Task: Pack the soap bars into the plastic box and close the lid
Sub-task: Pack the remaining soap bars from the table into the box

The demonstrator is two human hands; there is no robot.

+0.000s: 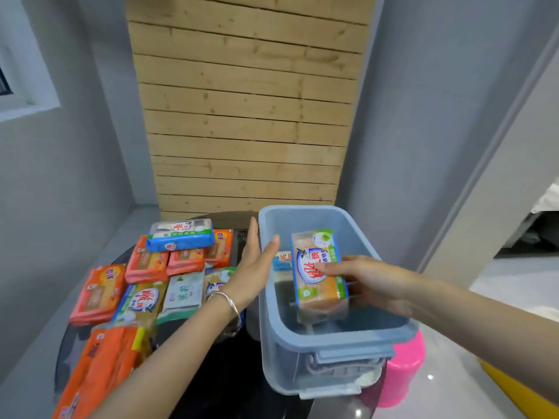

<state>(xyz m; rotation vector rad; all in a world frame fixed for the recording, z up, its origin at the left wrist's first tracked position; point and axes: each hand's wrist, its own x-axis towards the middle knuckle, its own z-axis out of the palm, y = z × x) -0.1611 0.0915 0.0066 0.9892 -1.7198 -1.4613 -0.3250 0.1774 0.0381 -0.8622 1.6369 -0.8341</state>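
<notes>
Loose soap bars (145, 285) lie heaped on the dark counter (223, 373), not yet packed. The left hand (251, 267), fingers straight, braces the left wall of the plastic box (332, 340). Inside the box, the right hand (372, 285) grasps a wrapped bar (317, 276), held tilted. The box seems perched partly over a pink stool (405, 367), so a hard push could tip it.

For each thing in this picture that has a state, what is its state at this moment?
plastic box: upright, open, no lid on it.
held soap bar: inside the box, tilted.
right hand: grips the held soap bar.
left hand: fingers straight, against the box's left wall.
loose soap bars: piled on the table, outside the box.
</notes>
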